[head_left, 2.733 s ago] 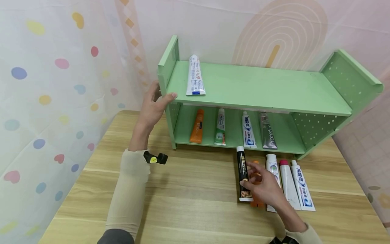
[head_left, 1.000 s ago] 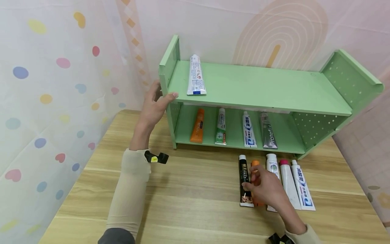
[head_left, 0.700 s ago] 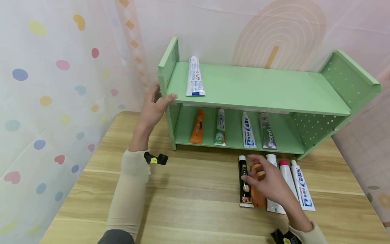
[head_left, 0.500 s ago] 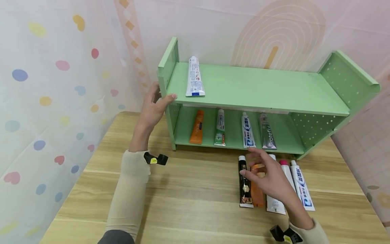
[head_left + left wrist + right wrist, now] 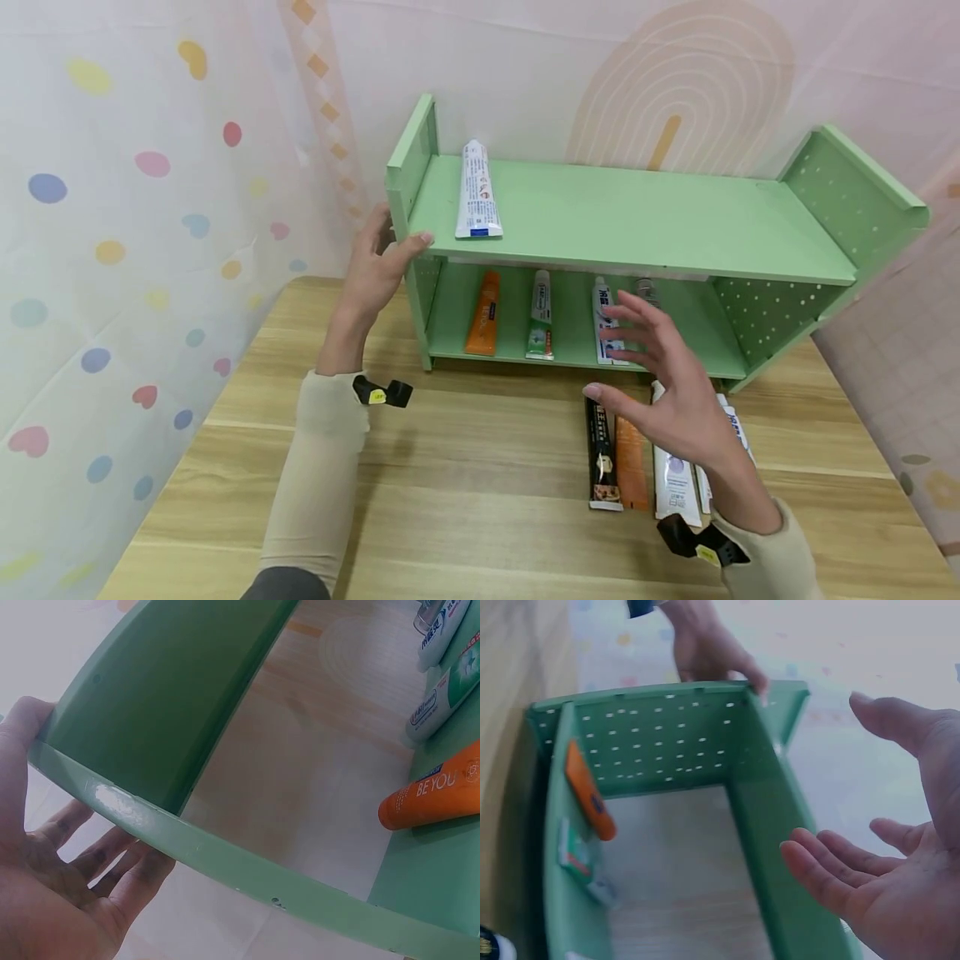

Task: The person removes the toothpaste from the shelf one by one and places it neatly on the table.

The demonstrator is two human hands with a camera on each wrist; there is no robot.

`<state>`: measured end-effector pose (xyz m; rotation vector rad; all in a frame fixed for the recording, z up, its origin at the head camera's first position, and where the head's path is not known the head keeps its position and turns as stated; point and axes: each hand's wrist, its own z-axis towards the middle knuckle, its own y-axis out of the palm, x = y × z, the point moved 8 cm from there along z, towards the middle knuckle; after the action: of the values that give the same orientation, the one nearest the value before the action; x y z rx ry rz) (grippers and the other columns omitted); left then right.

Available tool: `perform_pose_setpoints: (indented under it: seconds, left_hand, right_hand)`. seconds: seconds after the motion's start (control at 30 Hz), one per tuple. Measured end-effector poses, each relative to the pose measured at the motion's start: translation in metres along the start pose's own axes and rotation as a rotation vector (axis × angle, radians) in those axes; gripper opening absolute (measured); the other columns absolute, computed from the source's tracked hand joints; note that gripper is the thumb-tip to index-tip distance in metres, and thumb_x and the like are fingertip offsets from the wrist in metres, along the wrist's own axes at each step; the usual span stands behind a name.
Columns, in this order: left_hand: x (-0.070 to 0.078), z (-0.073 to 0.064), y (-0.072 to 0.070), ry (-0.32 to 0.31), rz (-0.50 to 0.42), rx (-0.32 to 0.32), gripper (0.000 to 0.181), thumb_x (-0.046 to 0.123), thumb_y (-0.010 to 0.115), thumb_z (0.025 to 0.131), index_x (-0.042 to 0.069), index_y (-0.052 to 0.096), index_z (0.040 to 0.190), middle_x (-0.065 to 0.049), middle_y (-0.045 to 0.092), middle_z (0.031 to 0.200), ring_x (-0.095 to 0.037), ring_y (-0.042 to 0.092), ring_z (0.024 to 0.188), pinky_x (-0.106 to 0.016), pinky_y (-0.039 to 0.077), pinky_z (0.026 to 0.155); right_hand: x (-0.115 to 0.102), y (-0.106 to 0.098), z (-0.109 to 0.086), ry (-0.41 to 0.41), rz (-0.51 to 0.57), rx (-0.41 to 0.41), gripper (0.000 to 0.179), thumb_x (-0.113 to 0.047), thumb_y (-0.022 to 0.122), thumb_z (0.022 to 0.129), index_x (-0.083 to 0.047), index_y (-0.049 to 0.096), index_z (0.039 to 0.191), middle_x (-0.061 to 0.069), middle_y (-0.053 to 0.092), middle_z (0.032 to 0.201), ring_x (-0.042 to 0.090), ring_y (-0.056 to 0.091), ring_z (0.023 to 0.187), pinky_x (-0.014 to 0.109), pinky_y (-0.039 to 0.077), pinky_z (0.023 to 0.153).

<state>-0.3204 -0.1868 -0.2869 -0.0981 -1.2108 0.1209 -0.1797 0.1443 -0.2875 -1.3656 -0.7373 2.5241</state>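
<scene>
My left hand (image 5: pixel 375 267) grips the left side panel of a green two-tier shelf (image 5: pixel 660 217), thumb at the front edge and fingers round the outside. In the left wrist view those fingers pass beyond the panel's edge. My right hand (image 5: pixel 675 392) hovers in front of the lower tier with fingers spread, holding nothing. Beneath it on the table lie a black toothpaste tube (image 5: pixel 602 458), an orange tube (image 5: pixel 632 467) and a white tube (image 5: pixel 675 492); more white tubes are partly hidden by the hand and forearm.
On the upper tier lies one white tube (image 5: pixel 477 192). The lower tier holds an orange tube (image 5: pixel 483 321), a green-and-white tube (image 5: pixel 540 321), a blue-and-white tube (image 5: pixel 603 325) and a grey tube (image 5: pixel 647 288), mostly covered by my right hand. A patterned cloth (image 5: pixel 150 250) hangs behind the wooden table (image 5: pixel 450 500).
My right hand set the black tube down beside the orange one and let go. It has since risen toward the shelf, its fingers spreading. The left hand stays on the shelf.
</scene>
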Motion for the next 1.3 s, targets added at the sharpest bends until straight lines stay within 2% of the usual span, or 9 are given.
perform_pose_setpoints:
  seconds: [0.17, 0.3, 0.4, 0.57, 0.67, 0.8, 1.07, 1.3]
  left_hand:
    - [0.0, 0.0, 0.0, 0.001, -0.013, -0.002, 0.059, 0.033, 0.071, 0.092, 0.023, 0.049, 0.147, -0.008, 0.056, 0.141, -0.021, 0.05, 0.12, -0.04, 0.044, 0.099]
    - [0.0, 0.0, 0.0, -0.005, -0.013, 0.0, 0.059, 0.034, 0.071, 0.092, 0.023, 0.049, 0.146, -0.007, 0.056, 0.14, -0.021, 0.049, 0.12, -0.041, 0.043, 0.1]
    - [-0.001, 0.0, -0.001, -0.002, -0.015, 0.001, 0.059, 0.034, 0.071, 0.092, 0.022, 0.049, 0.146, -0.007, 0.056, 0.14, -0.021, 0.049, 0.12, -0.041, 0.043, 0.1]
    - [-0.002, 0.0, 0.0, -0.009, -0.019, -0.005, 0.058, 0.034, 0.071, 0.092, 0.024, 0.049, 0.146, -0.008, 0.056, 0.141, -0.022, 0.049, 0.122, -0.043, 0.043, 0.101]
    - [-0.002, 0.0, 0.0, -0.012, -0.019, -0.007, 0.058, 0.035, 0.071, 0.093, 0.024, 0.05, 0.145, -0.008, 0.055, 0.142, -0.022, 0.049, 0.122, -0.044, 0.043, 0.101]
    - [-0.001, 0.0, 0.001, -0.004, -0.016, -0.004, 0.058, 0.035, 0.071, 0.092, 0.024, 0.05, 0.146, -0.007, 0.055, 0.143, -0.022, 0.048, 0.122, -0.044, 0.043, 0.101]
    - [0.0, 0.0, 0.0, 0.011, -0.013, -0.001, 0.059, 0.034, 0.071, 0.092, 0.023, 0.05, 0.146, -0.007, 0.055, 0.143, -0.022, 0.049, 0.122, -0.044, 0.042, 0.102]
    - [0.0, 0.0, 0.0, 0.017, -0.012, 0.001, 0.058, 0.034, 0.071, 0.092, 0.023, 0.051, 0.145, -0.008, 0.056, 0.143, -0.022, 0.049, 0.121, -0.043, 0.043, 0.1]
  right_hand:
    - [-0.024, -0.011, 0.016, -0.076, 0.08, -0.001, 0.112, 0.015, 0.084, 0.072, -0.016, 0.024, 0.162, 0.008, 0.046, 0.156, 0.021, 0.054, 0.136, 0.025, 0.049, 0.108]
    - [-0.04, -0.021, 0.031, -0.114, 0.168, 0.016, 0.114, 0.02, 0.081, 0.07, -0.011, 0.023, 0.163, 0.017, 0.044, 0.156, 0.027, 0.053, 0.137, 0.028, 0.049, 0.108]
    - [-0.047, -0.026, 0.043, -0.132, 0.212, 0.023, 0.109, 0.018, 0.08, 0.074, -0.013, 0.024, 0.162, 0.021, 0.042, 0.156, 0.029, 0.054, 0.135, 0.027, 0.05, 0.107]
    - [-0.054, -0.031, 0.061, -0.125, 0.238, 0.022, 0.098, 0.008, 0.079, 0.082, -0.017, 0.026, 0.162, 0.021, 0.042, 0.156, 0.024, 0.056, 0.134, 0.025, 0.05, 0.105]
    - [-0.056, -0.034, 0.072, -0.101, 0.251, 0.012, 0.095, 0.006, 0.078, 0.084, -0.018, 0.027, 0.161, 0.019, 0.043, 0.156, 0.024, 0.056, 0.133, 0.025, 0.05, 0.105]
    - [-0.057, -0.036, 0.086, -0.041, 0.259, 0.003, 0.094, 0.005, 0.077, 0.085, -0.021, 0.028, 0.161, 0.01, 0.046, 0.155, 0.025, 0.057, 0.132, 0.024, 0.05, 0.105]
    - [-0.06, -0.031, 0.113, 0.056, 0.191, -0.044, 0.093, -0.006, 0.079, 0.087, -0.025, 0.026, 0.161, 0.007, 0.046, 0.155, 0.029, 0.056, 0.134, 0.031, 0.053, 0.104]
    - [-0.055, -0.025, 0.135, 0.161, 0.094, -0.106, 0.094, -0.018, 0.081, 0.088, -0.03, 0.024, 0.162, 0.001, 0.047, 0.156, 0.022, 0.058, 0.132, 0.04, 0.05, 0.109]
